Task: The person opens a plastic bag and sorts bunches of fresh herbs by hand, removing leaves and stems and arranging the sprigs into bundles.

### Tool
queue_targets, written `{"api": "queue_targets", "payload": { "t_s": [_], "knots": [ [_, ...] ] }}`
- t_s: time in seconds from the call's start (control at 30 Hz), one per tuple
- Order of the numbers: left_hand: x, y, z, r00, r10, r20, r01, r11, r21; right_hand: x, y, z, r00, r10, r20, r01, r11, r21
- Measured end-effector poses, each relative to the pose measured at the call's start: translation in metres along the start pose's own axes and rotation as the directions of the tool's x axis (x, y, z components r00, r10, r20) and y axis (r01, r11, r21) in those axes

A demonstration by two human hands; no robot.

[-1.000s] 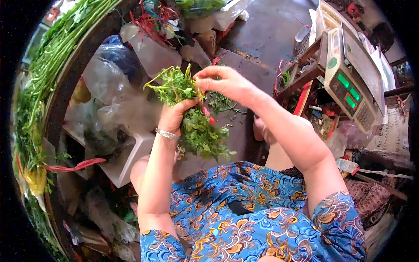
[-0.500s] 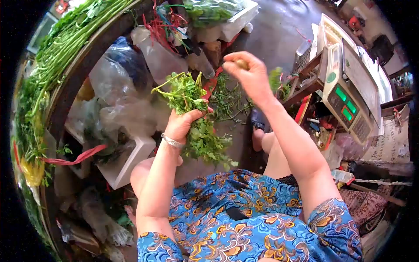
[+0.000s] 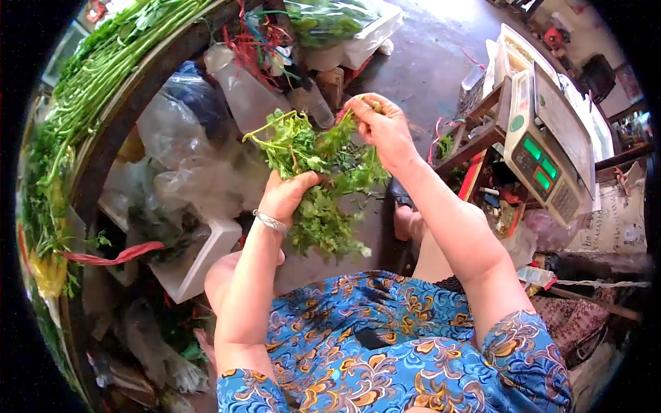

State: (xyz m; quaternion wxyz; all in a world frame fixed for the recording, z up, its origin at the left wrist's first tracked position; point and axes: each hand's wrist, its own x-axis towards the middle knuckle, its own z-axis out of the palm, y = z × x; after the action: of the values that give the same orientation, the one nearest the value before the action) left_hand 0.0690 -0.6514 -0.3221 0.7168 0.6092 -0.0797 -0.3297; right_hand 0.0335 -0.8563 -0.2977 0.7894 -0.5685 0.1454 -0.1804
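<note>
A bunch of leafy green herbs point(image 3: 320, 220) hangs over my lap, its upper part a tangle of leaves and pale stems. My left hand point(image 3: 286, 196), with a silver bracelet at the wrist, is wrapped round the middle of the bunch. To the right and a little higher, my right hand point(image 3: 382, 127) is closed, with thumb and fingers pinched on a few leafy sprigs point(image 3: 337, 138) that hang beside the bunch. Loose green trimmings lie on the floor behind the herbs.
A digital scale point(image 3: 544, 148) with green figures stands at the right. Long-stemmed greens point(image 3: 110, 76) lie on a curved dark-edged stand at the left. Clear plastic bags point(image 3: 172, 131) and a white foam box point(image 3: 200, 261) lie below it. Red ties point(image 3: 255, 45) hang at the top.
My right hand went away from the bunch to the upper right, then came back down and left, and leafy sprigs now hang from its fingers. My left hand keeps its hold.
</note>
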Motion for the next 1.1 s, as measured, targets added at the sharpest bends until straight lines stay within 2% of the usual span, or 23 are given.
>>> {"api": "queue_targets", "payload": {
  "t_s": [0.03,0.07,0.1,0.13,0.2,0.23,0.3,0.33,0.4,0.5,0.53,0.6,0.63,0.73,0.8,0.87,0.93,1.03,1.1],
  "knots": [
    [-0.001,-0.001,-0.004,0.999,-0.035,0.002,0.035,0.999,0.023,0.003,-0.002,-0.006,0.998,0.017,-0.065,-0.020,0.999,-0.032],
    [-0.003,-0.002,-0.006,0.998,-0.070,0.002,0.069,0.996,0.047,0.010,-0.004,-0.013,0.993,-0.028,-0.117,0.027,1.000,-0.015],
    [-0.016,0.013,0.003,0.996,-0.085,0.030,0.087,0.993,-0.078,0.013,-0.012,-0.020,0.984,-0.060,-0.169,0.055,0.998,-0.030],
    [-0.011,0.008,-0.005,0.998,-0.040,0.052,0.042,0.998,-0.037,0.016,-0.020,-0.028,0.971,-0.091,-0.221,0.083,0.995,-0.047],
    [-0.014,0.006,-0.015,0.993,-0.038,-0.109,0.028,0.995,-0.091,0.021,-0.023,-0.042,0.968,-0.143,-0.207,0.129,0.988,-0.079],
    [-0.013,0.005,-0.018,0.978,0.013,-0.209,-0.043,0.989,-0.143,0.020,-0.024,-0.043,0.983,-0.132,-0.125,0.126,0.991,-0.054],
    [-0.015,0.011,-0.024,0.974,0.020,-0.225,-0.054,0.988,-0.146,0.013,-0.024,-0.039,0.996,-0.086,0.021,0.086,0.995,-0.044],
    [-0.014,0.013,-0.025,0.973,0.020,-0.228,-0.053,0.989,-0.139,0.009,-0.026,-0.035,0.997,-0.079,0.022,0.080,0.996,-0.038],
    [-0.013,0.013,-0.022,0.967,-0.030,-0.254,-0.014,0.985,-0.172,0.005,-0.030,-0.026,0.987,0.069,0.148,-0.073,0.997,0.024],
    [-0.012,0.011,-0.015,0.984,0.032,-0.174,-0.065,0.981,-0.185,0.005,-0.026,-0.023,0.963,0.107,0.247,-0.114,0.993,0.013],
    [-0.008,0.007,-0.018,0.994,0.011,-0.112,-0.033,0.981,-0.189,0.004,-0.025,-0.021,0.949,0.119,0.291,-0.126,0.992,0.003],
    [-0.007,0.008,-0.013,0.998,-0.026,-0.059,0.014,0.980,-0.196,0.002,-0.023,-0.015,0.957,0.127,0.261,-0.139,0.990,0.026],
    [-0.005,0.004,-0.012,0.997,0.044,-0.062,-0.056,0.979,-0.197,0.002,-0.022,-0.013,0.954,0.123,0.274,-0.129,0.992,0.006],
    [-0.004,0.009,-0.005,0.995,0.092,-0.029,-0.096,0.973,-0.208,-0.001,-0.018,-0.009,0.941,0.129,0.312,-0.122,0.992,-0.040],
    [-0.006,0.011,-0.003,0.999,0.039,-0.002,-0.038,0.975,-0.218,-0.004,-0.014,-0.005,0.928,0.144,0.343,-0.131,0.989,-0.063],
    [-0.003,0.007,-0.006,0.995,0.097,0.033,-0.090,0.983,-0.160,-0.009,-0.011,0.003,0.907,0.203,0.370,-0.147,0.974,-0.174],
    [0.001,0.004,-0.004,0.995,0.049,0.090,-0.025,0.966,-0.257,-0.014,-0.008,0.012,0.897,0.208,0.390,-0.156,0.975,-0.160],
    [-0.001,0.002,-0.001,0.997,0.066,0.040,-0.057,0.977,-0.204,-0.015,0.000,0.013,0.900,0.192,0.391,-0.101,0.965,-0.243],
    [-0.002,0.001,-0.002,0.999,-0.004,0.037,0.015,0.960,-0.281,-0.013,0.004,0.011,0.905,0.177,0.386,-0.057,0.951,-0.303]
  ]
}}
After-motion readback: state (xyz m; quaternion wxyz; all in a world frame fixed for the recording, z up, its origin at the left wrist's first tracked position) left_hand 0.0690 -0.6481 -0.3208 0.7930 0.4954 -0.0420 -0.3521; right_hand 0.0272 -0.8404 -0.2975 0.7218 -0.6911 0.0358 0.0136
